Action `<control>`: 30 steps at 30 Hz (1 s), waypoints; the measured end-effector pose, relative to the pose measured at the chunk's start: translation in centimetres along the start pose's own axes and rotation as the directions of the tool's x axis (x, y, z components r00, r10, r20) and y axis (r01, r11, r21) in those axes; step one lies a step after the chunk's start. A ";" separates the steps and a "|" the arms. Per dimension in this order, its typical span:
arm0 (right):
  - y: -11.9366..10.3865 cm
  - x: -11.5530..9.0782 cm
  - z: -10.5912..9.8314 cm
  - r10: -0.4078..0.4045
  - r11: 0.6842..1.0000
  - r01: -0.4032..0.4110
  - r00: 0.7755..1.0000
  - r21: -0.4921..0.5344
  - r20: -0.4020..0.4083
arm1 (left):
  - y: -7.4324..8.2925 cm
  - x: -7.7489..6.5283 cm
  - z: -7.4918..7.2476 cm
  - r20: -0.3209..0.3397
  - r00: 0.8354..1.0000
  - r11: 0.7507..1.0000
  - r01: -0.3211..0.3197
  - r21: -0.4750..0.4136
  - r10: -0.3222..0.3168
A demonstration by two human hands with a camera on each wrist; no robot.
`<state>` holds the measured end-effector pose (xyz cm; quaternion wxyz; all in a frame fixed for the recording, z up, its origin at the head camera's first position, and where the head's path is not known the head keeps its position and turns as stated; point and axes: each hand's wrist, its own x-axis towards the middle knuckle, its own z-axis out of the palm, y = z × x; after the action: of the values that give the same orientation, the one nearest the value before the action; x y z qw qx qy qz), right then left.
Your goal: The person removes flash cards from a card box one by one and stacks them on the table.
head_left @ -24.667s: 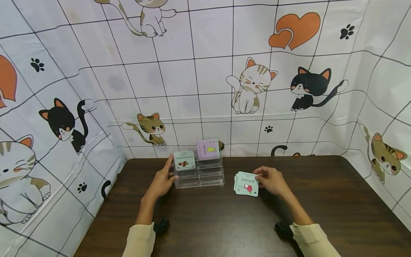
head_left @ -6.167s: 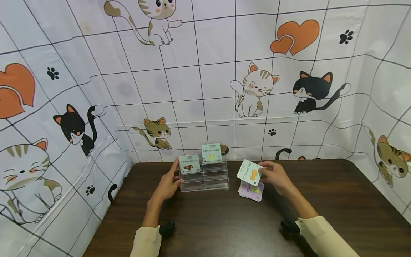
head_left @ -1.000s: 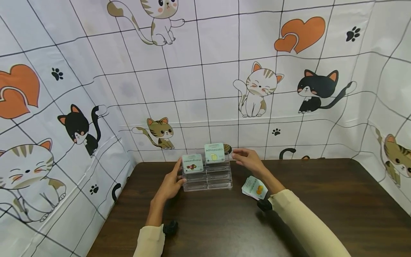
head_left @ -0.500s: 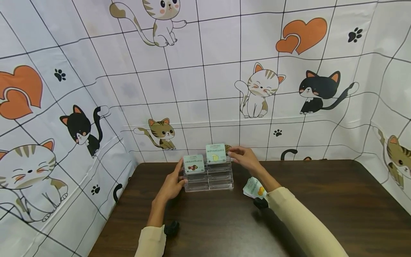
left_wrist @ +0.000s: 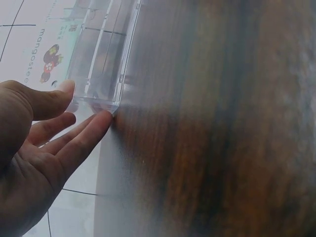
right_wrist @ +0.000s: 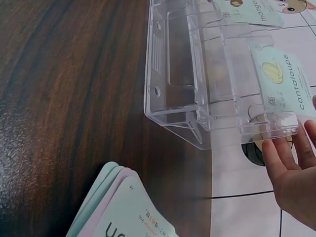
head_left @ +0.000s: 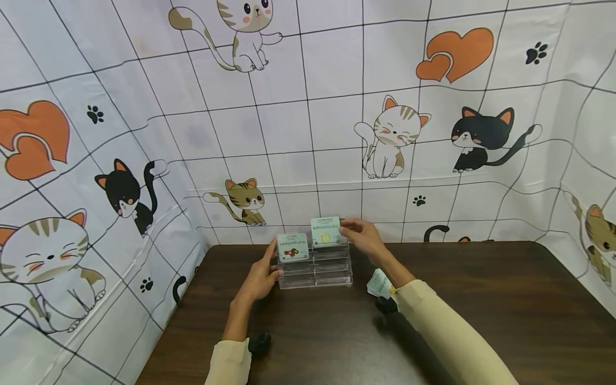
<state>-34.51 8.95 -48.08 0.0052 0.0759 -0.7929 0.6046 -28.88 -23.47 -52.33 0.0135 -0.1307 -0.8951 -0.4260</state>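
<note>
A clear plastic stepped card stand [head_left: 315, 279] sits at the table's far side. Its top left slot bears a mint picture card, "mangosteen" [head_left: 293, 248]; the top right slot bears another, "cantaloupe" [head_left: 325, 232]. My left hand [head_left: 257, 277] rests against the stand's left end, its fingers nearly straight in the left wrist view. At the right edge of the cantaloupe card, my right hand [head_left: 364, 238] pinches it, thumb in front and fingers behind; the right wrist view shows those fingertips also beside the stand's end. A small card pile [right_wrist: 123, 202] lies near my right wrist.
The lower steps of the stand [right_wrist: 197, 74] hold no cards. A brown wooden table [head_left: 327, 342] runs beneath. Close behind the stand hangs a white grid curtain [head_left: 289, 160] printed with cats. The right forearm partly covers the card pile [head_left: 379, 283].
Over the last second my right hand moved left from beside the stand to the cantaloupe card. Earlier it held the persimmon card over the pile. The left hand stays on the stand.
</note>
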 end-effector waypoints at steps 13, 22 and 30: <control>-0.5 0.9 0.7 0.057 0.998 -0.057 0.998 0.005 -0.015 | -0.3 0.0 0.0 0.002 1.000 1.000 -0.014 0.002 0.014; -0.9 1.4 1.4 0.068 0.997 -0.068 0.998 -0.021 -0.015 | -0.4 0.1 0.0 -0.004 1.000 1.000 -0.022 -0.001 0.022; -1.3 1.7 1.5 0.065 0.998 -0.065 0.997 0.006 -0.037 | -0.3 0.0 -0.1 -0.004 1.000 1.000 -0.007 -0.014 0.007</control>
<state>-35.86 6.97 -47.08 0.0001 0.0391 -0.7933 0.6076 -28.94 -23.73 -52.54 0.0159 -0.1330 -0.8917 -0.4323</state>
